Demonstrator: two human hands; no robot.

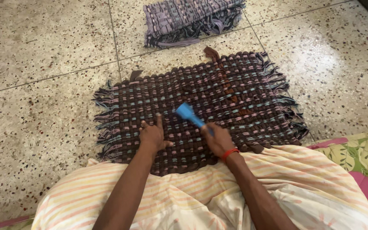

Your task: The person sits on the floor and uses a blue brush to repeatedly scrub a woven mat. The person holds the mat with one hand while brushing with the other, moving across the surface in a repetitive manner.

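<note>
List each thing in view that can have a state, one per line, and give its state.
Brown mat: spread flat on the floor, near edge under the lap cloth.
Purple mat: folded, lying apart beyond the brown mat.
Blue tool: held, tilted, broad end raised above the brown mat.
Left hand: open, pressed flat on the brown mat.
Right hand: closed on the blue tool.
Lap cloth: draped over the knees.

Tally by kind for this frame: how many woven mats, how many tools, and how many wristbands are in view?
Woven mats: 2, the dark brown mat under both hands and the folded purple-grey mat beyond it
Tools: 1, the blue tool in the right hand
Wristbands: 1, the red wristband
Total: 4
</note>
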